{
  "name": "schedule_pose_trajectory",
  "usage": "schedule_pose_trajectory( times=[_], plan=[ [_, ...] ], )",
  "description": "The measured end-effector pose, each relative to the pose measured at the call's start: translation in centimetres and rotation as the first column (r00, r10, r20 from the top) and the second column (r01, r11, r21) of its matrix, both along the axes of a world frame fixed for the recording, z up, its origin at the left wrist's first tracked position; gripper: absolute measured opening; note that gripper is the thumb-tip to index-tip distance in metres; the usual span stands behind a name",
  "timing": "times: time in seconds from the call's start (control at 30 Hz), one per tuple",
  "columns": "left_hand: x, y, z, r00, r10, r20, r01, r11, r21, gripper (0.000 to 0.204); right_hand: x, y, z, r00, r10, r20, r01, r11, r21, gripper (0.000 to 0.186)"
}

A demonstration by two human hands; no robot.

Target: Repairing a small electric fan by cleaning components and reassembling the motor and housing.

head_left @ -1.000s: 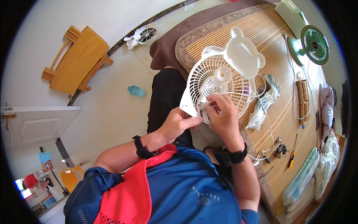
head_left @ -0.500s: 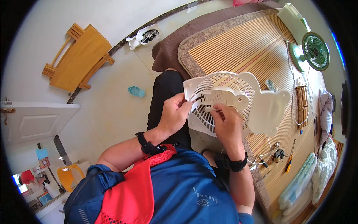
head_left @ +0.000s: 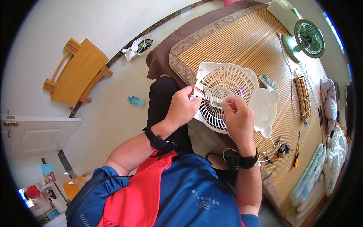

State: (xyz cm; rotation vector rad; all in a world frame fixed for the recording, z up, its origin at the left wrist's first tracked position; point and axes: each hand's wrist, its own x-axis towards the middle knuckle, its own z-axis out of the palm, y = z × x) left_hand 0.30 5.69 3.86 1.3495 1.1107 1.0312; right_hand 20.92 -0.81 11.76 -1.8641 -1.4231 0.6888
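White plastic fan shell [head_left: 224, 90] held partly over the slatted mat [head_left: 211, 43]; left hand [head_left: 182, 107] pinches its rim, right hand [head_left: 241, 116] pinches a small part [head_left: 218, 103] near its centre. A steady rim should help.

The slatted mat [head_left: 215, 45] carries 1 green fan [head_left: 307, 41], 1 screwdriver [head_left: 297, 153] and 1 motor [head_left: 282, 150].

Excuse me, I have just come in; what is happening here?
A person's left hand holds a white slatted fan housing by its edge. The right hand is at its middle, but whether it grips something is unclear. On the bamboo mat, at the right, lie a small motor and a yellow-handled screwdriver.
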Motion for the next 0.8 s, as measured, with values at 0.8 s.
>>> schedule_pose_trajectory(
  times=[0.8],
  plan=[
    [-2.3,9.2,8.2,0.829,0.481,-0.286,-0.221,0.751,0.622,0.025,9.0,-8.2,1.4,0.951,-0.196,-0.241,0.186,0.981,-0.064,0.027]
  ],
)
